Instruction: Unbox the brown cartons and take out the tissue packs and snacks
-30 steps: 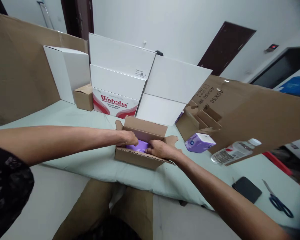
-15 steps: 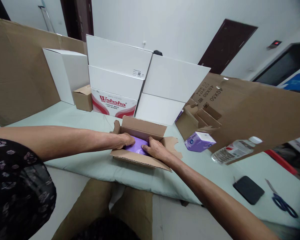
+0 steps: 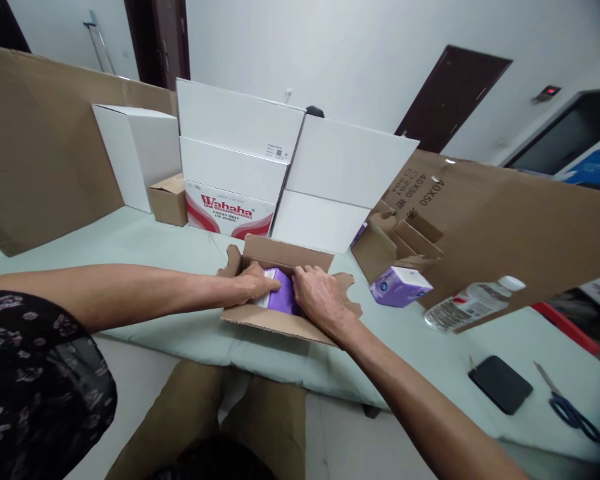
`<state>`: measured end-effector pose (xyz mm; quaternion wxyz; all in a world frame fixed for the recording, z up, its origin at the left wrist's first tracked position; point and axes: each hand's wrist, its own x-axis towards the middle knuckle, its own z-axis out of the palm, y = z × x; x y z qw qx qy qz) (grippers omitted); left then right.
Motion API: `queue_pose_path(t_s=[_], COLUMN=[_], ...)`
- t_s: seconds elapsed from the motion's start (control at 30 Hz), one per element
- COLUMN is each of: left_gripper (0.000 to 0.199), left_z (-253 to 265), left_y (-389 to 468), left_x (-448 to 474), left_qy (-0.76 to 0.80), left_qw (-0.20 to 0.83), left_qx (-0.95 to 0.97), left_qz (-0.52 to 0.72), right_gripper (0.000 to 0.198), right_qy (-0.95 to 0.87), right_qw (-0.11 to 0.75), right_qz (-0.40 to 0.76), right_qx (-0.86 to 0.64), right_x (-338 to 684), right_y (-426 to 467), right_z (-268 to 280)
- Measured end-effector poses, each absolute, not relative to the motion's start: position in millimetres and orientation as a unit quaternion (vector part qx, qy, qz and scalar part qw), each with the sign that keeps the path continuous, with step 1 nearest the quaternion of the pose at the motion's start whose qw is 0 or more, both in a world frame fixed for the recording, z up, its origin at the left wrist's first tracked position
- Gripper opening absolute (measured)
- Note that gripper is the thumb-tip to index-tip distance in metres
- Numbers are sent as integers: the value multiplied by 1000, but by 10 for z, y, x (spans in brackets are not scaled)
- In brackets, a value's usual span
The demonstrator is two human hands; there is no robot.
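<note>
An open brown cardboard box (image 3: 280,323) sits at the table's front edge, its flaps spread outward. Inside it is a purple and white carton (image 3: 282,297), tilted so that a white side shows at its left. My left hand (image 3: 255,283) grips the carton's left end, thumb on top, other fingers partly hidden. At the right end, my right hand (image 3: 316,293) curls its fingers down against the carton; the fingertips are hidden inside the box.
Another purple carton (image 3: 401,287) lies to the right beside an open brown box (image 3: 375,250). Further right are a water bottle (image 3: 473,303), a black flat pouch-like object (image 3: 501,384) and scissors (image 3: 570,410). A Wahaha box (image 3: 230,212) stands behind, near a small brown box (image 3: 169,200).
The carton in the box has tipped, so its white side now shows. My left hand has moved slightly right over it, and my right hand has turned with its fingers curled down.
</note>
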<state>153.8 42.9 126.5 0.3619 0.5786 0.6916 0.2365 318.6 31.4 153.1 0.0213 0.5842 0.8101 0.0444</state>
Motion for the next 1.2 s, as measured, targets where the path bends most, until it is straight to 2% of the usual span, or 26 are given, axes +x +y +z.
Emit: queue_pose_path(t_s=[0.2, 0.5, 0.77, 0.93, 1.0, 1.13, 1.2], left_gripper=[56, 54, 44, 36, 32, 31, 30], left_z=[1453, 1564, 1589, 1790, 1892, 2065, 2121], left_y=[315, 243, 403, 466, 461, 385, 335], left_x=[1543, 1504, 1280, 1066, 989, 906, 915], left_qy=[700, 666, 639, 554, 518, 436, 389], left_qw=[340, 319, 370, 434, 463, 549, 593], left_qx=[597, 632, 536, 468, 442, 366, 318], left_qz=[194, 236, 410, 535, 567, 612, 629], right_gripper=[35, 43, 46, 43, 39, 27, 27], right_qy=[813, 814, 804, 812, 815, 770, 735], right_qw=[-29, -30, -92, -125, -186, -411, -485], right_qz=[151, 60, -15, -44, -69, -147, -168], right_qx=[561, 576, 587, 568, 544, 465, 442], right_x=[3268, 3291, 3354, 3430, 3485, 3637, 3690], right_y=[315, 417, 507, 567, 566, 426, 277], right_z=[1613, 1569, 1491, 1489, 1505, 1617, 1700])
